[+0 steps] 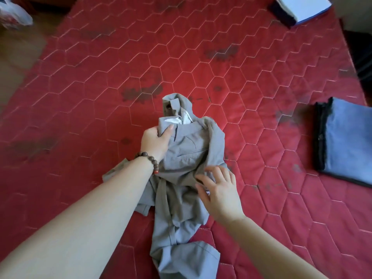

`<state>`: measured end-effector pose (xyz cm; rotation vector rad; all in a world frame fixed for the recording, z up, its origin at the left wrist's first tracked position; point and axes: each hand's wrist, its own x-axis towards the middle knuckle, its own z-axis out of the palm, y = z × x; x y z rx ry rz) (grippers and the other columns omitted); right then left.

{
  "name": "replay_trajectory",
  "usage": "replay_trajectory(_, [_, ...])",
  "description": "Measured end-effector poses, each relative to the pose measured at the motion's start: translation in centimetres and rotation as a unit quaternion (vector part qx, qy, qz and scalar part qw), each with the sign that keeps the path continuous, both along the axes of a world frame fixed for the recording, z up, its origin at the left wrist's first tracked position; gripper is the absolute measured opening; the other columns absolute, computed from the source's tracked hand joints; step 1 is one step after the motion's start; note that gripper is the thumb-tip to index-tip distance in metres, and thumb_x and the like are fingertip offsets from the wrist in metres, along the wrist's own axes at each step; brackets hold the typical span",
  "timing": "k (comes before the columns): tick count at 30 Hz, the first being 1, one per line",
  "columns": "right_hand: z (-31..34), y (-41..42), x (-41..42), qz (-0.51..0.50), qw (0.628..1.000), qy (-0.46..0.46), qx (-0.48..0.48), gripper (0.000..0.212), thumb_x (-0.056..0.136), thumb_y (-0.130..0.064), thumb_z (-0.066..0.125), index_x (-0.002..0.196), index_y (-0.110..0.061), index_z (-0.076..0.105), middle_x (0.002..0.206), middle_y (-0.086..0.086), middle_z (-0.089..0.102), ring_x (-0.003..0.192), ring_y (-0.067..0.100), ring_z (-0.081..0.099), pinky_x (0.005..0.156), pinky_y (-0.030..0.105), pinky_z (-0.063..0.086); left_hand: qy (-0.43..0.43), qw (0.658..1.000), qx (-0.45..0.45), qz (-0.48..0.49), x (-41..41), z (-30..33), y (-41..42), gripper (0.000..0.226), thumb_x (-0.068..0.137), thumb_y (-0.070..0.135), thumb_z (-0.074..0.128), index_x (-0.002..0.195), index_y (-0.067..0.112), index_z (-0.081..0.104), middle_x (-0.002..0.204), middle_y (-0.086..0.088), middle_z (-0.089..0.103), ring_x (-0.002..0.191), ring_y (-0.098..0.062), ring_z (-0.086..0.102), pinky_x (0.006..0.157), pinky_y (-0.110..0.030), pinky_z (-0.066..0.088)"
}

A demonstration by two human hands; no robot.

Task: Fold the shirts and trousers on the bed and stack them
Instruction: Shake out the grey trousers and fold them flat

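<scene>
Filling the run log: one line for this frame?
phase: gathering | left hand: grips grey trousers | right hand: fingers spread on them | trousers: crumpled, unfolded | folded blue garment: right, on bed

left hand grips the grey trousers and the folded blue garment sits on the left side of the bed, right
Not quite. The left hand does grip the grey trousers, but the head view shows the folded blue garment on the right side of the bed, not the left.

A crumpled garment [181, 158] lies mid-mattress [100, 77], trailing toward the near edge. A folded stack [346, 141] sits at the right edge. A box [300, 9] occupies the far right corner.
</scene>
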<state>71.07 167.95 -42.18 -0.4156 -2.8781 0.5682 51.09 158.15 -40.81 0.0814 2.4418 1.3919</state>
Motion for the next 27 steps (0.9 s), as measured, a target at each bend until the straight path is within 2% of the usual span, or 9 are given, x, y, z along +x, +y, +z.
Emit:
replay_trajectory(3, [4.2, -1.2, -1.0, -0.078, 0.977, -0.053, -0.193, 0.052, 0.092, -0.049, 0.055, 0.136, -0.021, 0.052, 0.130, -0.002, 0.048, 0.117, 0.015, 0.047, 0.098, 0.035, 0.041, -0.018, 0.999, 0.033, -0.019, 3.7, 3.3, -1.3, 0.027, 0.092, 0.037, 0.060, 0.080, 0.015, 0.068, 0.076, -0.001, 0.068, 0.066, -0.010, 0.059, 0.060, -0.024, 0.045])
replay_trajectory(5, [7.8, -2.3, -1.7, -0.109, 0.901, -0.077, -0.413, 0.073, 0.084, -0.066, 0.053, 0.146, -0.033, 0.035, 0.135, -0.014, 0.046, 0.120, 0.000, 0.045, 0.100, 0.024, 0.039, -0.064, 0.993, 0.079, -0.061, 7.1, 6.4, -2.1, 0.018, 0.094, 0.032, 0.060, 0.080, 0.024, 0.069, 0.077, 0.007, 0.070, 0.067, -0.001, 0.061, 0.061, -0.016, 0.046])
replay_trajectory(7, [10.7, -3.3, -2.1, -0.120, 0.822, -0.042, -0.555, 0.057, 0.082, -0.058, 0.064, 0.133, -0.041, 0.044, 0.119, -0.019, 0.063, 0.109, -0.003, 0.059, 0.092, 0.019, 0.048, -0.123, 0.979, 0.121, -0.110, 11.1, 9.6, -2.7, 0.016, 0.091, 0.026, 0.056, 0.085, 0.033, 0.069, 0.082, 0.013, 0.073, 0.080, 0.000, 0.067, 0.068, -0.013, 0.049])
replay_trajectory(10, [14.0, -3.9, -1.6, -0.185, 0.782, 0.006, -0.595, 0.032, 0.085, -0.027, 0.069, 0.114, -0.022, 0.059, 0.100, 0.002, 0.070, 0.094, 0.017, 0.068, 0.084, 0.032, 0.054, -0.140, 0.965, 0.126, -0.183, 14.9, 14.1, -4.1, 0.029, 0.080, 0.016, 0.048, 0.082, 0.037, 0.067, 0.075, 0.017, 0.068, 0.074, 0.001, 0.064, 0.068, -0.014, 0.046])
replay_trajectory(12, [16.8, -3.5, -0.7, -0.206, 0.796, 0.011, -0.570, 0.006, 0.086, -0.009, 0.059, 0.091, -0.012, 0.060, 0.079, 0.009, 0.061, 0.074, 0.026, 0.058, 0.070, 0.036, 0.050, -0.140, 0.952, 0.138, -0.235, 15.2, 17.3, -5.2, 0.032, 0.080, 0.004, 0.046, 0.080, 0.024, 0.071, 0.074, 0.008, 0.067, 0.073, -0.011, 0.062, 0.069, -0.020, 0.046])
replay_trajectory(14, [20.1, -2.1, 0.0, -0.185, 0.859, -0.012, -0.476, 0.014, 0.081, 0.003, 0.050, 0.075, -0.009, 0.055, 0.069, 0.008, 0.050, 0.067, 0.020, 0.046, 0.061, 0.033, 0.039, -0.096, 0.960, 0.122, -0.231, 14.5, 20.6, -6.3, 0.038, 0.084, -0.008, 0.046, 0.092, 0.017, 0.073, 0.087, 0.006, 0.074, 0.089, -0.013, 0.069, 0.077, -0.016, 0.050])
replay_trajectory(19, [33.1, 2.2, 0.1, -0.014, 0.971, -0.086, -0.224, 0.031, 0.077, 0.006, 0.052, 0.091, -0.015, 0.071, 0.084, 0.000, 0.068, 0.078, 0.016, 0.060, 0.069, 0.030, 0.049, 0.078, 0.975, 0.086, -0.190, 11.3, 30.9, -7.0, 0.030, 0.088, -0.001, 0.056, 0.108, 0.016, 0.070, 0.104, 0.009, 0.070, 0.093, 0.003, 0.063, 0.084, -0.009, 0.049])
replay_trajectory(24, [49.2, 4.5, 0.3, 0.116, 0.989, -0.082, -0.039, 0.048, 0.074, 0.013, 0.056, 0.100, -0.023, 0.076, 0.089, -0.020, 0.064, 0.087, -0.001, 0.058, 0.075, 0.001, 0.038, 0.226, 0.918, 0.066, -0.318, 9.7, 42.5, -5.3, 0.041, 0.088, 0.010, 0.066, 0.128, 0.020, 0.060, 0.130, 0.015, 0.053, 0.125, 0.004, 0.044, 0.107, -0.013, 0.031])
replay_trajectory(27, [57.5, 4.3, 1.0, 0.142, 0.989, -0.027, -0.012, 0.047, 0.072, 0.015, 0.056, 0.097, -0.020, 0.075, 0.092, -0.019, 0.070, 0.087, -0.003, 0.063, 0.080, 0.007, 0.044, 0.201, 0.888, 0.079, -0.405, 9.7, 48.2, -4.0, 0.056, 0.082, 0.020, 0.077, 0.134, 0.022, 0.056, 0.127, 0.011, 0.061, 0.115, 0.009, 0.053, 0.101, -0.011, 0.038])
